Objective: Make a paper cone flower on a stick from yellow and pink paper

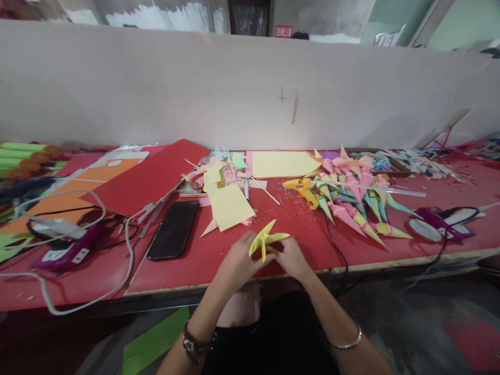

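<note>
Tabletop (207, 258), fingers (241, 250) curled around yellow star (263, 239)

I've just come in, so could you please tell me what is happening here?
A person's left hand holds a yellow star-shaped piece at a red table, the right hand close against it. A yellow glue gun rests beside a pile of cones on the right; a black smartphone lies to the left.

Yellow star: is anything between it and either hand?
Nothing visible. The left hand holds the yellow star, and the right hand is close beside it; its fingertips are partly hidden, so contact there is unclear.
</note>
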`<state>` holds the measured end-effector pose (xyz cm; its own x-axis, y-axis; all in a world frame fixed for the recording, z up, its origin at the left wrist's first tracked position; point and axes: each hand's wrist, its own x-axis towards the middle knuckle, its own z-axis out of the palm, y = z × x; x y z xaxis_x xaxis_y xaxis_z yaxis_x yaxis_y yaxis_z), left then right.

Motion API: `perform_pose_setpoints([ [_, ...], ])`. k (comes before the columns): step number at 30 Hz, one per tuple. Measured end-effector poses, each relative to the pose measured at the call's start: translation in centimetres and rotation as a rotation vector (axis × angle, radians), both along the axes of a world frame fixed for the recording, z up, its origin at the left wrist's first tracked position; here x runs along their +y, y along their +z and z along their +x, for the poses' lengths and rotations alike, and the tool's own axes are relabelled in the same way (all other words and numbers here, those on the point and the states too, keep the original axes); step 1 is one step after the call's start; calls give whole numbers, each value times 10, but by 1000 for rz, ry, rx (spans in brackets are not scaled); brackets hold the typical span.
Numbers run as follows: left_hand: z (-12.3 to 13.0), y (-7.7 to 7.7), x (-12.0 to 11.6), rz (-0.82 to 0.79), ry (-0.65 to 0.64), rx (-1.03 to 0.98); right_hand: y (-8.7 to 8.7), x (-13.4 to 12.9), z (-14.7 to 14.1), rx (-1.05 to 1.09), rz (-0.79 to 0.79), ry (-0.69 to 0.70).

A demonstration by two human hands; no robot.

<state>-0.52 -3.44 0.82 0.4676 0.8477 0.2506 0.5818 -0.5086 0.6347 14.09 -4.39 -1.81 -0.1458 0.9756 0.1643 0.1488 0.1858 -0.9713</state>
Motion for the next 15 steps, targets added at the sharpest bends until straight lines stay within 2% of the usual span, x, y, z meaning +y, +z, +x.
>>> perform_pose_setpoints([
  [9, 2, -6, 2, -74, 40, -53, 4, -3, -4, -171, 133, -43],
  [15, -1, -6, 3, -150, 43, -246, 1, -4, -4, -152, 127, -92],
])
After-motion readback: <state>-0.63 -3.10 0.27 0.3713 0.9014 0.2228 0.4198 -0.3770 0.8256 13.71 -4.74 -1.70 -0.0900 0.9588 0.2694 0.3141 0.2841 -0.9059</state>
